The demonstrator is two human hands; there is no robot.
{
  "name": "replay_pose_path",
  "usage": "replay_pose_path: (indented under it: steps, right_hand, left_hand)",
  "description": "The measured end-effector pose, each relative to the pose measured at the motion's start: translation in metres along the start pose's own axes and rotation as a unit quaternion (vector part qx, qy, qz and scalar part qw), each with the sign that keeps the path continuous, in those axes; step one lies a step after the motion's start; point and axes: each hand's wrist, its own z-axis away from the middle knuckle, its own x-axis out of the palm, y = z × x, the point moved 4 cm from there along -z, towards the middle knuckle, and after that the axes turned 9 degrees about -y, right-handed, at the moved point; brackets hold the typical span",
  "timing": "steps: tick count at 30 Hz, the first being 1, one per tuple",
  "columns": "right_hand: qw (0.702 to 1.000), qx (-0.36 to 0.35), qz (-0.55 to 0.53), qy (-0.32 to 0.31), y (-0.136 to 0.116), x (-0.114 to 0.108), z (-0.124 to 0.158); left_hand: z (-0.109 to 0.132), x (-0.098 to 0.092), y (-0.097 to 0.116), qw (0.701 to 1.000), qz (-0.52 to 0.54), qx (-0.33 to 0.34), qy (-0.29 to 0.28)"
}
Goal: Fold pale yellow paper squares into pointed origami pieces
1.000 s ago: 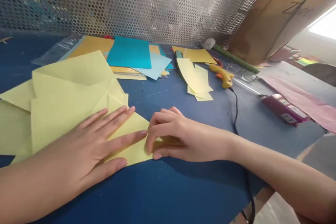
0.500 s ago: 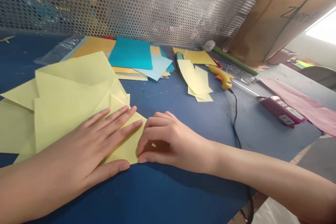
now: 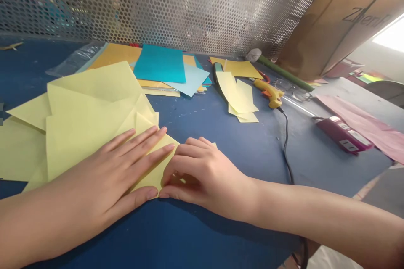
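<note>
A large pale yellow folded paper (image 3: 88,113) lies on the blue table (image 3: 221,134) at the left. My left hand (image 3: 116,172) rests flat on it, fingers stretched out and pointing right, pressing the sheet down. Just to its right, my right hand (image 3: 202,174) is curled over the paper's near right corner, fingertips pressed down on the folded edge. A small tip of yellow paper shows behind the right hand's knuckles. The two hands nearly touch at the fingertips.
Teal, light blue and orange sheets (image 3: 160,67) are stacked at the back. Yellow paper strips (image 3: 238,98), a yellow glue gun (image 3: 268,91) with black cord (image 3: 288,143), a purple box (image 3: 342,134), pink paper (image 3: 362,124) and a brown cardboard box (image 3: 334,21) lie right. A perforated metal screen (image 3: 158,4) stands behind.
My right hand has slid left along the yellow paper's near corner, closing up to my left hand's fingertips. The left hand stays flat on the sheet.
</note>
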Motion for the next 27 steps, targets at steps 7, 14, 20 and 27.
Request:
replay_pose_path:
  steps: [7, 14, 20, 27]
  right_hand:
    - [0.982, -0.143, 0.101, -0.067, -0.0004, -0.0036, 0.0052]
    - [0.971, -0.178, 0.139, -0.080, -0.0010, -0.0076, 0.0059]
    - [0.966, -0.174, 0.165, -0.095, -0.0056, -0.0059, 0.0054]
    - [0.969, -0.147, 0.160, -0.120, -0.0058, -0.0017, 0.0064]
  left_hand:
    - [-0.0031, -0.0036, -0.0018, 1.000, 0.015, 0.001, -0.026]
    - [-0.0031, -0.0035, -0.0029, 0.997, 0.067, -0.008, -0.043]
    - [0.0001, 0.0007, -0.0039, 0.996, 0.080, -0.012, -0.048]
    - [-0.0002, -0.0013, -0.0020, 0.998, 0.055, 0.011, -0.037]
